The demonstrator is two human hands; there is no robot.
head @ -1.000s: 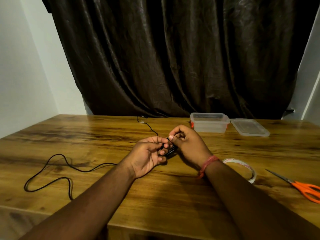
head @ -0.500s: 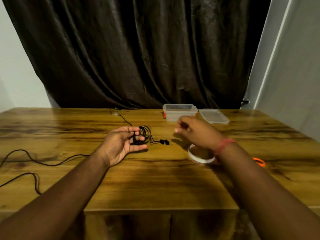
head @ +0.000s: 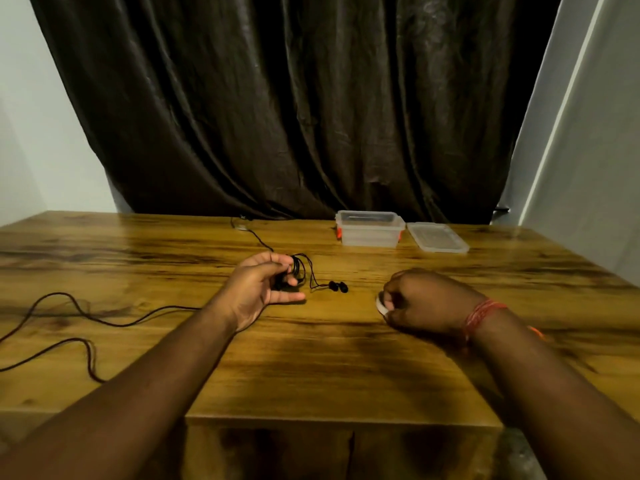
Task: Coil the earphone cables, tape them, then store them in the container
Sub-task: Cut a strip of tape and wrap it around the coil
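Right, I see the coiled earphone cable [head: 298, 268] as a small bundle of thin black loops, with its two earbuds [head: 338, 286] trailing out on a short lead and lying on the wooden table [head: 311, 358] just right of the bundle. A second black cable [head: 69, 317] sprawls loose across the table's left side, and another strand [head: 254, 235] runs toward the dark curtain [head: 294, 116]. At the far edge stands the clear container [head: 369, 233], open, its lid [head: 437, 237] flat beside it on the right. My view of the tape roll [head: 381, 304] is mostly blocked by the right hand [head: 422, 301], whose fingers curl closed on it. The left hand [head: 258, 289] pinches the coil between thumb and fingers, little finger stretched out. A red thread band [head: 481, 315] circles the right wrist.
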